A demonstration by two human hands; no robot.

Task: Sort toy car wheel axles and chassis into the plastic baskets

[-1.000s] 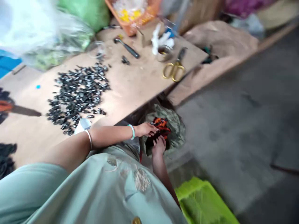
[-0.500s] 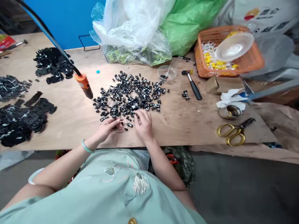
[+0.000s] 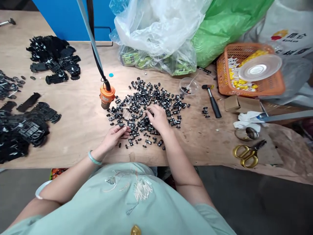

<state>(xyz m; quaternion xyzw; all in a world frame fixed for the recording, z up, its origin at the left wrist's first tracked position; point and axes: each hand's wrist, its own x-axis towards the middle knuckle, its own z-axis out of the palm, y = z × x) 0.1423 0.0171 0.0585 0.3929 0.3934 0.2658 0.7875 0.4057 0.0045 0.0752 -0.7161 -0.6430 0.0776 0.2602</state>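
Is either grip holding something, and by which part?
The left grip pinches a small black piece, exactly where unclear; for the right grip, I cannot tell.

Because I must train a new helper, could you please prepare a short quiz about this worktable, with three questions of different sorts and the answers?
1. True or false: the gold-handled scissors lie between the hammer and the pile of black wheeled parts.
2. The white and yellow pieces are in:
A. a green tray
B. an orange basket
C. a blue cup
3. Which hand is over the middle of the pile, and which is at its near left edge?

Key:
1. False; the scissors lie to the right of the hammer.
2. B.
3. The right hand is over the middle; the left hand is at the near left edge.
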